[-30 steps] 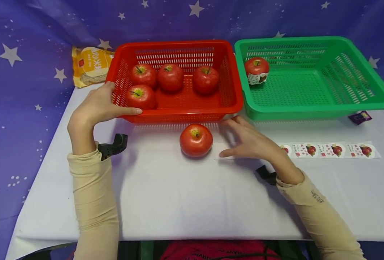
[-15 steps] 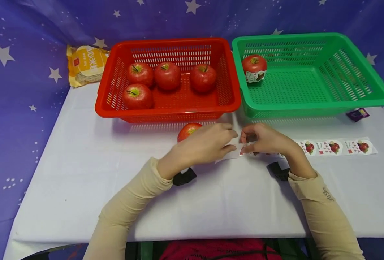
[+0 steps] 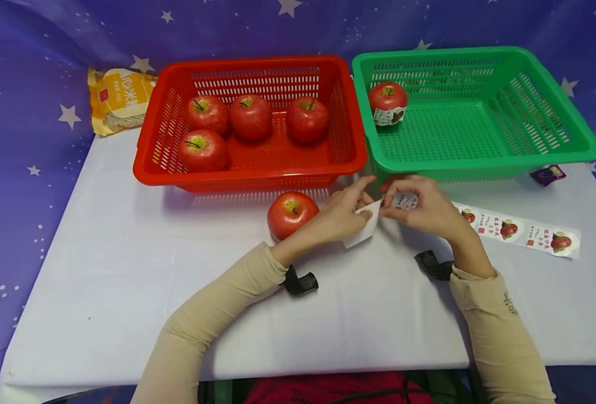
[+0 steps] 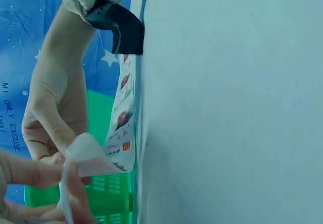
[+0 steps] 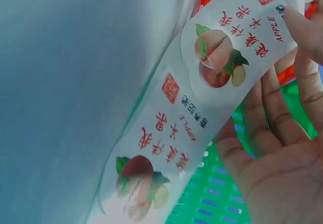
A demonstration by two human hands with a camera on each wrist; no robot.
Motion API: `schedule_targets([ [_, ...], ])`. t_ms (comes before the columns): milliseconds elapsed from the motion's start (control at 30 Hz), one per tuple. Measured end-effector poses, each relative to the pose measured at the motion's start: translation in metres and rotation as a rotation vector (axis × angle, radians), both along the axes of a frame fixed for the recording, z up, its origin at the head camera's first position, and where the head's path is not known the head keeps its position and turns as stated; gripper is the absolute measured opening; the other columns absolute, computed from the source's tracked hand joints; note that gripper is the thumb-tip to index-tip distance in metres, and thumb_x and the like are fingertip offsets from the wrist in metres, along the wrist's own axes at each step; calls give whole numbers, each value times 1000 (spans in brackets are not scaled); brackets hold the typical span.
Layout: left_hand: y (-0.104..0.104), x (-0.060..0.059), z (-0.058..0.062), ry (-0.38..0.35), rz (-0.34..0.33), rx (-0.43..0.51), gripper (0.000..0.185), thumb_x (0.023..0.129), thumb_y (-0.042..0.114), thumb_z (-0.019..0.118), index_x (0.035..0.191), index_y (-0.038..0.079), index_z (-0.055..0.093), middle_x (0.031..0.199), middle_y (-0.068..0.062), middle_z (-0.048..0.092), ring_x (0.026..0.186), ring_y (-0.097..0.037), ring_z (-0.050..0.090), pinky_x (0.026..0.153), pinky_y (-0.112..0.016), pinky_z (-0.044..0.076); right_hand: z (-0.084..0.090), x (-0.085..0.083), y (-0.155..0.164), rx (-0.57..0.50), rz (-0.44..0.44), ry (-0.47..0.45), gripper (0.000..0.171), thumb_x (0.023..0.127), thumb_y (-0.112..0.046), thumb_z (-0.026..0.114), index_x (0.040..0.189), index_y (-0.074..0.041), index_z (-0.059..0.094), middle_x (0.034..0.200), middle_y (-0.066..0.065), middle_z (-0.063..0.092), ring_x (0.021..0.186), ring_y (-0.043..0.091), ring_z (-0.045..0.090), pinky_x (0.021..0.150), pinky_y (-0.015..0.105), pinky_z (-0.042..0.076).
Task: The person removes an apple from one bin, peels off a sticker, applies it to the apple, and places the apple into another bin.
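Sticker strip (image 3: 509,229) lying on the table (image 3: 126,280) with long axis running left to right, right end flat on the cloth near the right edge, left end lifted and curled up between both hands just in front of the green basket (image 3: 479,163). Printed apple labels facing up along the flat part; blank backing flap hanging down at the left end. Left hand (image 3: 340,216) pinching that blank flap, right hand (image 3: 421,205) pinching the strip just beside it, fingertips of both nearly touching.

Loose apple (image 3: 291,214) resting on the table just left of the left hand, near the front wall of the red basket (image 3: 247,177). Four apples inside the red basket, one labelled apple (image 3: 387,102) in the far left corner of the green one. White cloth over the table, purple star-patterned backdrop behind, yellow packet (image 3: 118,98) at far left.

Exact sticker being peeled hidden by fingers; printed text too small to read from the head view.
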State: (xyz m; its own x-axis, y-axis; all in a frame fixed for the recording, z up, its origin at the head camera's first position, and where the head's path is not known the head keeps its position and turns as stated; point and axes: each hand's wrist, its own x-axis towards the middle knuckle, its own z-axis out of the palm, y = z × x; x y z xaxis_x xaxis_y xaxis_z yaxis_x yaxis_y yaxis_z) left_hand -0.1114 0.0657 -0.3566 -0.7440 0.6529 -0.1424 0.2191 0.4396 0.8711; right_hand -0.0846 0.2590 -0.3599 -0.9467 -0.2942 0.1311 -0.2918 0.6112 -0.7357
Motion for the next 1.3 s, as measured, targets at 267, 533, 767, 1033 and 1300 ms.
schedule_targets([
  [267,-2,7,-3,-33,62,117,54,92,2,51,144,11,40,110,-6,69,97,-16,58,85,-23,41,-4,-1,3,32,66,109,21,73,-3,80,66,-19,69,95,9,67,95,7,54,82,22,40],
  [533,-3,5,-5,94,84,120,51,92,13,64,140,11,45,104,-4,74,109,-16,61,95,-29,41,-8,-4,1,16,210,67,17,85,1,67,74,-11,67,109,14,62,100,23,55,71,24,42],
  [767,-4,7,-5,122,88,44,61,85,8,70,141,13,44,106,-6,74,106,-20,63,83,-24,47,-11,-2,-1,81,223,72,14,89,-1,60,86,-6,73,114,16,64,106,27,58,80,24,43],
  [1033,-4,8,-5,141,72,60,48,86,6,68,129,9,49,101,-5,75,89,-16,63,71,-19,41,-8,2,0,94,129,119,8,86,0,66,85,-7,71,102,11,67,100,19,57,81,24,42],
  [1300,-3,8,-5,188,98,71,17,89,12,68,102,8,57,91,-4,75,81,-13,67,66,-17,43,-9,0,-4,-4,148,308,19,69,8,79,77,-8,73,103,13,68,79,7,57,55,22,41],
])
